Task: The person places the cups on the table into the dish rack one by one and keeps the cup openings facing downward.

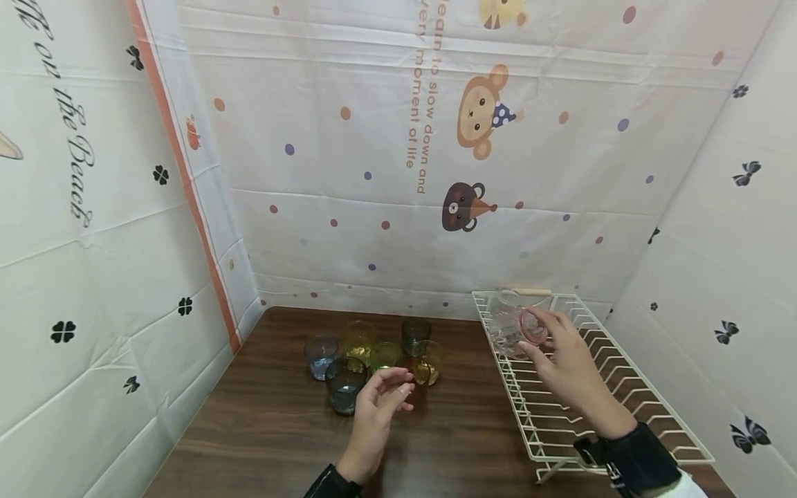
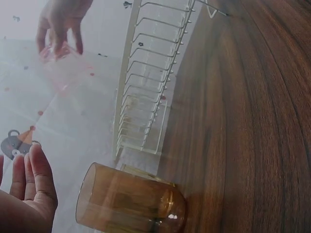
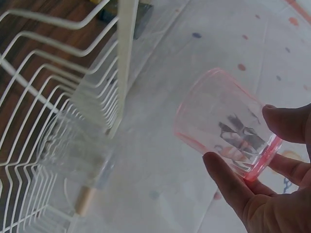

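Note:
My right hand point(image 1: 569, 360) grips a pink-tinted clear glass point(image 3: 228, 126) by its base, thumb on one side and fingers on the other. In the head view the pink glass point(image 1: 533, 326) is over the far left part of a white wire dish rack point(image 1: 529, 436). A clear glass point(image 3: 73, 150) lies on the rack's wires. My left hand point(image 1: 377, 418) is over the table with loosely bent fingers and nothing between them. An amber glass point(image 2: 131, 199) stands close to it, apart from the fingers in the left wrist view.
Around the left hand stand several tinted glasses: a blue one point(image 1: 321, 360), a yellow one point(image 1: 358, 337), a green one point(image 1: 385, 353) and two dark ones point(image 1: 346, 387). A wooden-coloured bar point(image 1: 526, 292) is at the rack's far end. Printed cloth walls point(image 1: 349, 173) enclose the brown table point(image 1: 261, 429).

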`<state>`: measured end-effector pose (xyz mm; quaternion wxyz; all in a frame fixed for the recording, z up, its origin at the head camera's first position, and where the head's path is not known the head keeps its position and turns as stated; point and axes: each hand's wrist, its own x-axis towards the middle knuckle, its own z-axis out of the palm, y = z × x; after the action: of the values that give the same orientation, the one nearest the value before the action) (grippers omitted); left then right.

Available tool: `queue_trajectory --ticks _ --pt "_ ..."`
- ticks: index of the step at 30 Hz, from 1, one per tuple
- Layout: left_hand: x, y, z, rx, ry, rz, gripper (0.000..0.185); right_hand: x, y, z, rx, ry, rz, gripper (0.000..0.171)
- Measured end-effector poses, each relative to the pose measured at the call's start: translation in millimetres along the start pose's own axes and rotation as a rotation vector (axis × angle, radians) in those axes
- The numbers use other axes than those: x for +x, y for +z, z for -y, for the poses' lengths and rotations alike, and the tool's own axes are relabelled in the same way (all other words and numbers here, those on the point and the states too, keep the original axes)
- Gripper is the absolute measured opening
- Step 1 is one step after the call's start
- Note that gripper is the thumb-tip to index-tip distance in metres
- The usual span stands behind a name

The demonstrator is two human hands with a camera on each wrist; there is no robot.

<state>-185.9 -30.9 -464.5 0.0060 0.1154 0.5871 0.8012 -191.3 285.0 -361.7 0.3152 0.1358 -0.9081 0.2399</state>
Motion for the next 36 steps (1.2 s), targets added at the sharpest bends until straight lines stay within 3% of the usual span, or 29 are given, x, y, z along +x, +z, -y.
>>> queue_trajectory --ticks 11,21,36 --pt "1.1 -9.1 -0.3 0.001 -0.001 -0.034 0.038 -2.1 -7.2 -24.5 -0.118 0.106 0.122 0.065" --pt "-0.3 -12.0 -1.5 0.019 0.031 -0.061 0.040 4.2 -7.2 -39.9 -0.183 0.173 0.351 0.058" --pt "-1.1 -16.9 -0.5 0.063 0.027 -0.087 0.035 27.0 5.7 -59.7 -0.252 0.242 0.563 0.049"
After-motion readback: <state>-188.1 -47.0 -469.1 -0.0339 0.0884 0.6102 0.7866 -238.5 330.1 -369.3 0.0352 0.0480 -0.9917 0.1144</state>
